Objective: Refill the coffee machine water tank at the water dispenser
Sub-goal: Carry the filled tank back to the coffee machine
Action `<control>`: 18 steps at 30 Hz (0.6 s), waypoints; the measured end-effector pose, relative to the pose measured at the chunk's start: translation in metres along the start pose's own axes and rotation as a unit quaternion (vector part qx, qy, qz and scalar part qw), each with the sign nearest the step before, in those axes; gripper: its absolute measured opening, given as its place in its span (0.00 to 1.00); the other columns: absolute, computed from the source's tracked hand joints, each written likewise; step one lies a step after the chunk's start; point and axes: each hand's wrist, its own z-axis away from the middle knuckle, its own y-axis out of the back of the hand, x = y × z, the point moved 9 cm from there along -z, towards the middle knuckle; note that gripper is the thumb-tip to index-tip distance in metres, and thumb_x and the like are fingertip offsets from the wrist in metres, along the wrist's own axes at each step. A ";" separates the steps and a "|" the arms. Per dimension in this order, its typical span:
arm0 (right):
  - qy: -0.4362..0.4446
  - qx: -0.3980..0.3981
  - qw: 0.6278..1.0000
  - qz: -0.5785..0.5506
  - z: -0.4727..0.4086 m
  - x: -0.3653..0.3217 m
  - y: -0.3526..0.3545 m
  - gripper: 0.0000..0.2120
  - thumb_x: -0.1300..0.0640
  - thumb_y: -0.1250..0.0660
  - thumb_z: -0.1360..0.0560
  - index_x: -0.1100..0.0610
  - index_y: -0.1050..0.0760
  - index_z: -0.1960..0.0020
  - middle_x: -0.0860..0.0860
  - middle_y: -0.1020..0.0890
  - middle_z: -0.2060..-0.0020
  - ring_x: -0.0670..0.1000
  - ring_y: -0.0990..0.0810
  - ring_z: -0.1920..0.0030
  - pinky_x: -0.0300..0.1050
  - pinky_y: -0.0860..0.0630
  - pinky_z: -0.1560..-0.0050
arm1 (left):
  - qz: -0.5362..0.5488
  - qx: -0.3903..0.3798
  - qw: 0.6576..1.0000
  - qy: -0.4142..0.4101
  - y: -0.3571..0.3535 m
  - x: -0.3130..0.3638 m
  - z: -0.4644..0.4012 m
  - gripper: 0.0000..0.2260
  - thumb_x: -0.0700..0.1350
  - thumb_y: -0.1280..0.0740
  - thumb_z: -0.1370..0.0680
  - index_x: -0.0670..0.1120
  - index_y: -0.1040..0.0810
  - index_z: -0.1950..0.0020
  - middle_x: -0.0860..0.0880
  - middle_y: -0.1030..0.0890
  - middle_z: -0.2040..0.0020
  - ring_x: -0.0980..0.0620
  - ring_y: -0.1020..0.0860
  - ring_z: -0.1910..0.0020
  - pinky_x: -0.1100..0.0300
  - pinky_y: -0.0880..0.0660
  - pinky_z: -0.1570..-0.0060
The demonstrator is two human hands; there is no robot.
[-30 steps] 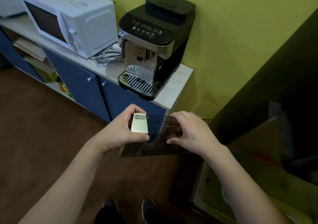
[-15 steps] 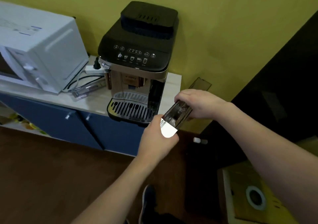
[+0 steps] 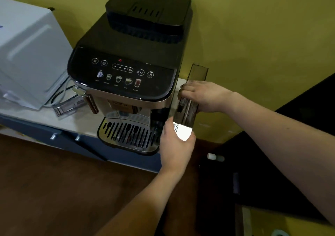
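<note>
A black and silver coffee machine (image 3: 130,69) stands on a pale counter (image 3: 45,116) against a yellow wall. A smoky transparent water tank (image 3: 187,112) with a bright white front panel sits right beside the machine's right side, long axis pointing at the wall, its lid flap raised at the far end. My left hand (image 3: 175,143) grips the tank's near end at the white panel. My right hand (image 3: 203,94) lies over the tank's top, holding it. A red warning light shows on the machine's panel.
A white microwave (image 3: 27,54) stands left of the machine, with cables and a clear plastic part (image 3: 68,107) between them. Blue cabinet doors (image 3: 59,139) sit under the counter. Brown floor lies below. A dark piece of furniture (image 3: 272,163) stands at the right.
The tank has moved from in front of the counter up to the machine's right side. Both hands stayed on it, and the view has come much closer to the machine.
</note>
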 end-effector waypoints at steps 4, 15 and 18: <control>0.011 -0.008 1.000 -0.021 -0.016 0.015 -0.018 0.34 0.60 0.25 0.30 0.54 0.34 0.27 0.54 0.29 0.27 0.55 0.36 0.24 0.53 0.38 0.24 | -0.003 0.016 1.000 0.014 -0.009 -0.005 -0.016 0.32 0.57 0.29 0.30 0.54 0.34 0.29 0.53 0.24 0.39 0.50 0.23 0.41 0.47 0.21 0.45; -0.229 0.076 0.943 -0.229 0.043 0.010 0.000 0.41 0.65 0.32 0.27 0.51 0.47 0.20 0.52 0.48 0.19 0.54 0.54 0.20 0.47 0.59 0.25 | -0.061 -0.119 0.990 -0.035 0.010 -0.001 -0.013 0.40 0.58 0.27 0.27 0.54 0.46 0.22 0.54 0.37 0.24 0.54 0.36 0.27 0.53 0.32 0.32; -0.361 0.260 0.812 -0.378 0.103 -0.022 0.025 0.28 0.65 0.35 0.25 0.53 0.33 0.27 0.49 0.31 0.28 0.46 0.38 0.27 0.43 0.47 0.24 | -0.129 -0.192 0.970 -0.075 0.046 -0.025 -0.001 0.30 0.55 0.32 0.23 0.54 0.38 0.23 0.57 0.30 0.28 0.62 0.32 0.31 0.60 0.31 0.33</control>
